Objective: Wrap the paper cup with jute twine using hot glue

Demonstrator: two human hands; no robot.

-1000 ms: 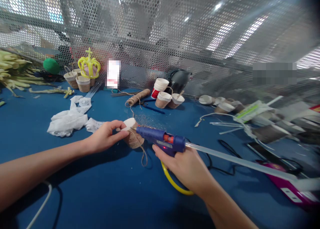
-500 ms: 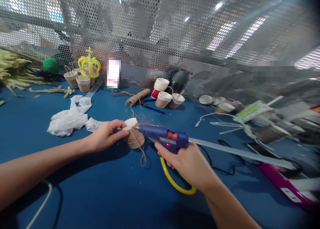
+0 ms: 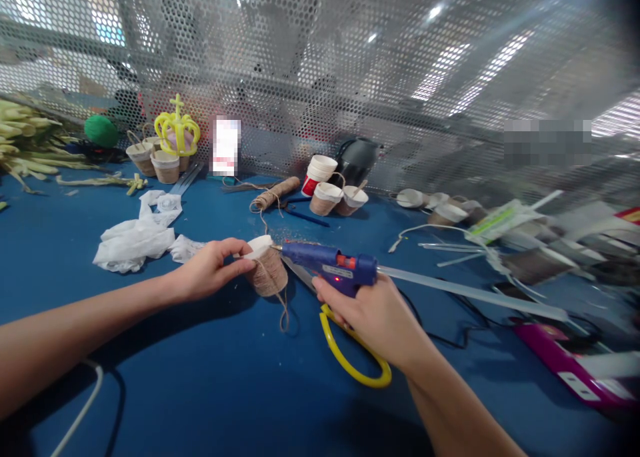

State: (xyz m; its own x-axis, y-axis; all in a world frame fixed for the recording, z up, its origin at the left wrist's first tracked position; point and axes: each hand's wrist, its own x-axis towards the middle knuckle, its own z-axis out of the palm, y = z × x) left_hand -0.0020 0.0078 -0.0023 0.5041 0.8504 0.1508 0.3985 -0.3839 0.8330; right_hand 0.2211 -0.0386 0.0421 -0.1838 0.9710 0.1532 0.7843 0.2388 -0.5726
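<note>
My left hand (image 3: 218, 268) pinches the white rim of a small paper cup (image 3: 270, 274) wrapped in brown twine, which is tilted just over the table. A loose twine end (image 3: 284, 314) hangs from the cup. In my right hand (image 3: 375, 317) is a blue glue gun (image 3: 327, 264), its red light lit and a long clear glue stick (image 3: 465, 298) jutting from the back. The nozzle tip is close to the cup's rim; whether they touch I cannot tell. Under the glue gun and my right hand lie yellow-handled scissors (image 3: 355, 364), partly hidden.
A twine roll (image 3: 277, 192) and several twine-wrapped cups (image 3: 327, 198) stand behind on the blue table. White lace (image 3: 133, 240) lies to the left. At right are loose glue sticks (image 3: 450, 247) and a purple power strip (image 3: 555, 364). A perforated metal screen (image 3: 280, 77) borders the back.
The glue gun and my right hand have shifted slightly right, drawing the nozzle back from the cup and uncovering more of the scissors. My left hand keeps hold of the cup.
</note>
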